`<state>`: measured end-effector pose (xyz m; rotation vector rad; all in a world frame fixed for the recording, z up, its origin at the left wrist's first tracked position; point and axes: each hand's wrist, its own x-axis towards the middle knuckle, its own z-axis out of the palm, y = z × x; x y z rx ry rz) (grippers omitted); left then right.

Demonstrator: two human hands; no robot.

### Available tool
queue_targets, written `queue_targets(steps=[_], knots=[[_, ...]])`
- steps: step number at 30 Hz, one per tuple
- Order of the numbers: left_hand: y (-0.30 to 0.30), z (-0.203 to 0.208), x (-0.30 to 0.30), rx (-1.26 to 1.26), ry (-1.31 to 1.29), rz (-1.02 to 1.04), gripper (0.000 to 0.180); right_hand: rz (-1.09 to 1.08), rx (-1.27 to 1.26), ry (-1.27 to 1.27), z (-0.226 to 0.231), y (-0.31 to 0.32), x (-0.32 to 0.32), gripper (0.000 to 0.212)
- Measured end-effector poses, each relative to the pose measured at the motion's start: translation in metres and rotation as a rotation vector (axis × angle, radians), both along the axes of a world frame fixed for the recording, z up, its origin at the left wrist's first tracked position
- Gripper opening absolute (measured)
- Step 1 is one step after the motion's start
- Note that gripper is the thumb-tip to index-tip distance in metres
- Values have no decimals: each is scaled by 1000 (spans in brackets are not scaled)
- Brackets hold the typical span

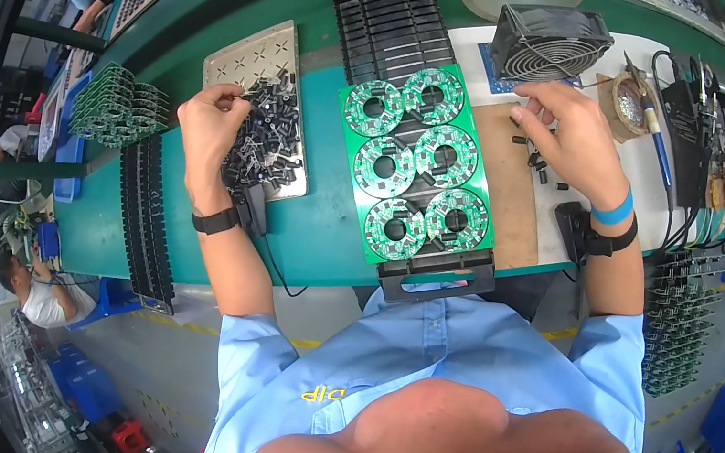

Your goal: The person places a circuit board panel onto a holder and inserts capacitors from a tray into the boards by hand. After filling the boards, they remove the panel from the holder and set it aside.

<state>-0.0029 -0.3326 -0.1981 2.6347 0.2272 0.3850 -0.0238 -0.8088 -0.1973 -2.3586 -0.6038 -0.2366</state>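
My left hand (210, 127) is at the left rim of a metal tray (242, 58), thumb and fingers pinched together; anything between the fingertips is too small to make out. Heaped in that tray are black cylindrical parts with wire leads (272, 133), which look like capacitors. In front of me lies a green circuit board panel (478, 174) with several round ring-shaped sections, set on a black slatted rack (393, 23). To its right, my right hand (577, 138) hovers over a brown board (516, 210), fingers loosely curled and thumb apart from them. A few loose black parts (539, 169) lie below that hand.
A black fan (549, 46) stands behind my right hand. Right of it are a soldering iron (657, 143), a round solder cup (629, 104) and hanging tools. Stacked green boards (121, 111) and a black rail (149, 218) sit at far left. Other people work at left.
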Motion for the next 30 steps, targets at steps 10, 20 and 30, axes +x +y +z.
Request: queue_targets(steps=[10,20,30], knots=[[0,-2,8,-105,-140,-110,19,-25,37,66,2,-4,-2,28],[-92,32,-8,-323,-174,-467,15,-7,36,78,-6,-1,3,28],[-130,11,11,-182,-186,-694,15,23,14,48,-6,2,2,28]])
